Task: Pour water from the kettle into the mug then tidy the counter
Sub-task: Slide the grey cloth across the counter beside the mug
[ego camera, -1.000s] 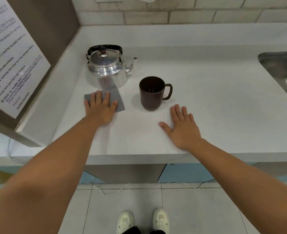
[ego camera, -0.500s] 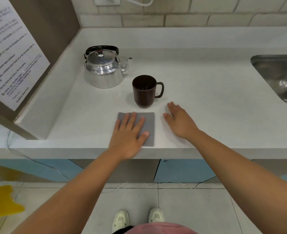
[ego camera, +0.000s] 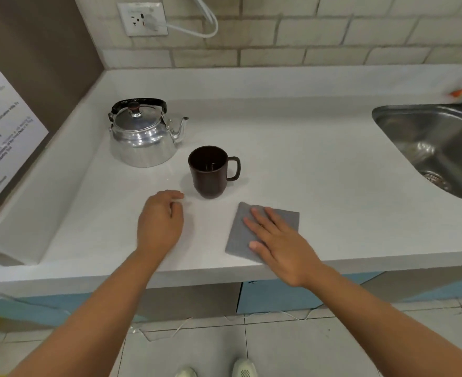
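A shiny metal kettle [ego camera: 143, 137] with a black handle stands at the back left of the white counter [ego camera: 319, 170], spout pointing right. A dark brown mug [ego camera: 209, 172] stands upright just right of it, handle to the right. A grey cloth [ego camera: 239, 235] lies flat near the counter's front edge, below and right of the mug. My right hand [ego camera: 278, 240] presses flat on the cloth, fingers spread. My left hand [ego camera: 160, 224] rests on the counter left of the mug, fingers loosely curled, holding nothing.
A steel sink [ego camera: 442, 148] is set into the counter at the right. A raised ledge [ego camera: 34, 191] runs along the left side under a wall notice. A wall socket [ego camera: 143, 19] with a white cable sits above the kettle.
The cloth has slid right along the front edge and is now under my right hand instead of my left. My left hand has come off it and curled up.
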